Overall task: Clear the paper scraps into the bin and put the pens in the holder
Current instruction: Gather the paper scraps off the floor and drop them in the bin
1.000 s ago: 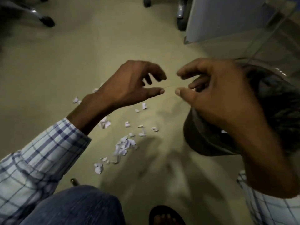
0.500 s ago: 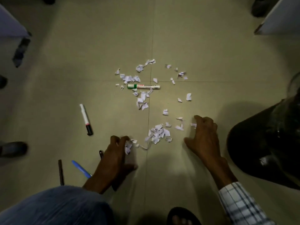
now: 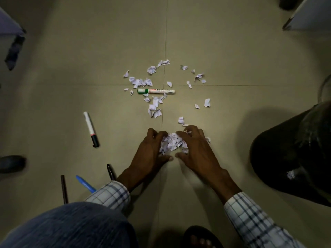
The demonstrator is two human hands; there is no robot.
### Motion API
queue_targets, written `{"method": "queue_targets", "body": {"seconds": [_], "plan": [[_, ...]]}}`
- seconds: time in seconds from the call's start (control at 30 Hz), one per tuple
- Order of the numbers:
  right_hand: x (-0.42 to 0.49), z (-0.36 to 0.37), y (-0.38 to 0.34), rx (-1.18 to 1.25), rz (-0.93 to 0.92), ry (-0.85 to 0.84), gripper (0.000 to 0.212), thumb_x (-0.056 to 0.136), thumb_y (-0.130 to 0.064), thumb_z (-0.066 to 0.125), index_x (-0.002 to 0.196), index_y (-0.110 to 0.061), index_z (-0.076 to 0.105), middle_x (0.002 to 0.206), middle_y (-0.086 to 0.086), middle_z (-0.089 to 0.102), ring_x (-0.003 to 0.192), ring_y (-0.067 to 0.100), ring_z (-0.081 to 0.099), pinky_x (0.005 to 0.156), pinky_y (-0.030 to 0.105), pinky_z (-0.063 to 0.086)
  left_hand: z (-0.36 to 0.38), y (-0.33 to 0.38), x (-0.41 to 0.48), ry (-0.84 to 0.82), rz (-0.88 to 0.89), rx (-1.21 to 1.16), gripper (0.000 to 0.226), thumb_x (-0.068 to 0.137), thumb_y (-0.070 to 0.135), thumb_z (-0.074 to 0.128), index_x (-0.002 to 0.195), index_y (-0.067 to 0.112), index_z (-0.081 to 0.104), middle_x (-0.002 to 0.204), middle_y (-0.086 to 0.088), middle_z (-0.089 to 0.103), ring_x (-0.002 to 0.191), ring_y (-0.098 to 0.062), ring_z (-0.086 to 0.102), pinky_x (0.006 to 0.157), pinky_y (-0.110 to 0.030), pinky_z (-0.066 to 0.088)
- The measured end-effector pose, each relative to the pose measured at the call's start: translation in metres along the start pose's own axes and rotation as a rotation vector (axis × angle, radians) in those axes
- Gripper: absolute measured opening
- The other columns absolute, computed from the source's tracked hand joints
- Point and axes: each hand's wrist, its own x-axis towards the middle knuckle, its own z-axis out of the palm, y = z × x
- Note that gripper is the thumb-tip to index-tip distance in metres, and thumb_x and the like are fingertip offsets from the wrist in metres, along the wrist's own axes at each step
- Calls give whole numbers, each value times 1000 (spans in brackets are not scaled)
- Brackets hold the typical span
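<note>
A heap of white paper scraps (image 3: 172, 143) lies on the floor, cupped between my left hand (image 3: 152, 151) and my right hand (image 3: 195, 149), fingers curled around it from both sides. More loose scraps (image 3: 154, 106) are scattered farther out. A green-capped whiteboard marker (image 3: 155, 91) lies among them. A black-capped marker (image 3: 91, 128) lies to the left. A blue pen (image 3: 85, 183), a dark pen (image 3: 63, 188) and a black pen (image 3: 110, 171) lie near my left sleeve. The black bin (image 3: 290, 156) stands at the right.
My knee in blue jeans (image 3: 68, 226) fills the lower left, and my sandalled foot (image 3: 200, 238) is at the bottom. A dark shoe (image 3: 10, 162) sits at the left edge. Furniture corners show at the top left and top right.
One second ago both hands were raised beside the bin. They dropped to the floor and have since drawn together, gathering scattered scraps into one heap between them.
</note>
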Motion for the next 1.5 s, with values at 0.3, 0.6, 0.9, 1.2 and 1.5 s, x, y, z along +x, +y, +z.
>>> {"method": "queue_targets", "body": {"seconds": [0.3,0.6,0.9,1.2,1.5], "plan": [[7,18,3,67,-30,174,11,82,-5,67,92,-5,72,92,13,64,89,28,59,73,26,38,-2,11,20,-34,44,-47,33,84,41,70,108,20,62,96,0,56,80,-13,54,69,-18,44],[1,-26,-5,131,103,271,8,81,-13,77,85,-6,78,86,11,72,75,21,62,71,15,31,-40,34,38,-82,133,48,18,85,28,72,98,15,73,94,-3,63,82,-19,58,67,-20,42],[-36,-191,-51,57,36,643,8,77,-21,75,71,-15,74,70,4,67,65,20,58,65,31,44,-149,160,60,70,497,102,22,74,46,67,83,26,71,79,3,63,68,-17,61,64,-33,51],[-129,-300,16,33,283,886,27,80,-40,72,70,-15,72,64,-2,68,59,9,63,60,22,46,-141,332,69,10,846,114,28,73,48,67,89,24,72,81,7,66,71,-14,63,69,-35,52],[-180,-304,70,24,556,680,34,71,-36,83,101,-22,74,90,-2,73,81,13,67,79,33,55,-94,387,62,-162,972,216,43,71,41,82,110,27,71,102,8,73,89,-12,66,76,-30,51]]}}
